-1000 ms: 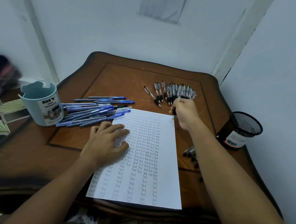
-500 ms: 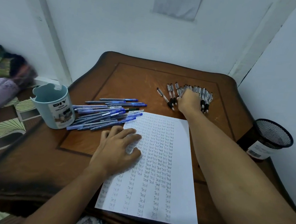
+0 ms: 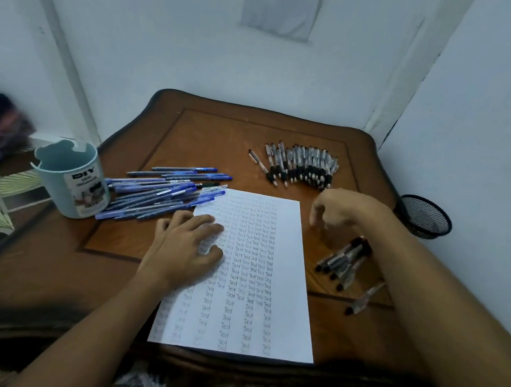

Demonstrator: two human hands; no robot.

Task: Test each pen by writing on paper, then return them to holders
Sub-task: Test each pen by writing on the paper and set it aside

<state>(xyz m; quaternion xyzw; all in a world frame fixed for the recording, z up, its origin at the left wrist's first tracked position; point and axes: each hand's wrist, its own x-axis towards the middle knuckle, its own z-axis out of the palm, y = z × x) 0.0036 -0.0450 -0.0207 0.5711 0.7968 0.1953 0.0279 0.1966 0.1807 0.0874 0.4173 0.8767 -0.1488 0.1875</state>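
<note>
Pens [image 3: 302, 166] (black rubbery grips) fanned on wood | left hand [image 3: 185, 246] flat on paper [image 3: 251, 286] | right hand [image 3: 337, 209] loosely curled, empty

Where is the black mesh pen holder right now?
In the head view, the black mesh pen holder stands at the table's right edge, beyond the right forearm and right of the right hand.

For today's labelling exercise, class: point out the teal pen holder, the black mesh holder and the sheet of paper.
teal pen holder [image 3: 75, 190], head view, on its front wall by the label.
black mesh holder [image 3: 423, 217], head view, on its mesh wall.
sheet of paper [image 3: 288, 290], head view, on its bare right margin.
</note>
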